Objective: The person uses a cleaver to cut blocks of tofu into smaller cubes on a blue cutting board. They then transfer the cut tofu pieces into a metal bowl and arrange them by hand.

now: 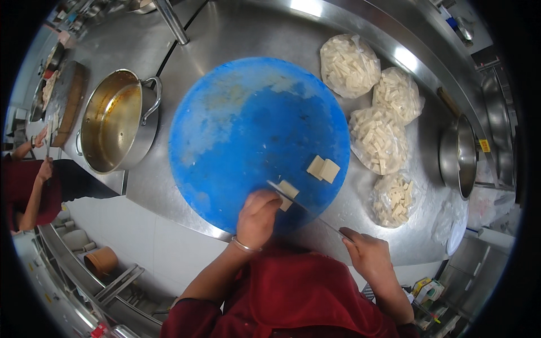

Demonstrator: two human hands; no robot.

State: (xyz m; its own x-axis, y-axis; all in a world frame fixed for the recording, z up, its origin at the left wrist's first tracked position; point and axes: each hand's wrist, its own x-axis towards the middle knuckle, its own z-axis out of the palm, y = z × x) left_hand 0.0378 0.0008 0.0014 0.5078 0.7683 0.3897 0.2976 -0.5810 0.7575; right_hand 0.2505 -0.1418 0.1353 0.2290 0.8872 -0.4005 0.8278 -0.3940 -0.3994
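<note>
On the round blue cutting board (pixel 253 135), a pale block piece, perhaps tofu (pixel 290 189), lies under the knife blade. My left hand (pixel 258 217), its fingers bent, is at the left side of this piece; whether it grips it cannot be told. The knife (pixel 312 213) is held by its handle end in my right hand (pixel 370 253), beyond the board's lower right edge. Its thin blade slants up and left across the piece. Two more pale slabs (pixel 329 170) lie together near the board's right edge. Clear plastic bags of cut pale strips (pixel 378 137) stand right of the board.
A deep steel pot (pixel 146 126) with stained inside stands left of the board on the steel counter (pixel 219 25). At far left a co-worker (pixel 31 194) holds a knife by a thick round chopping block (pixel 69 101). A steel bowl (pixel 458 156) is at the right.
</note>
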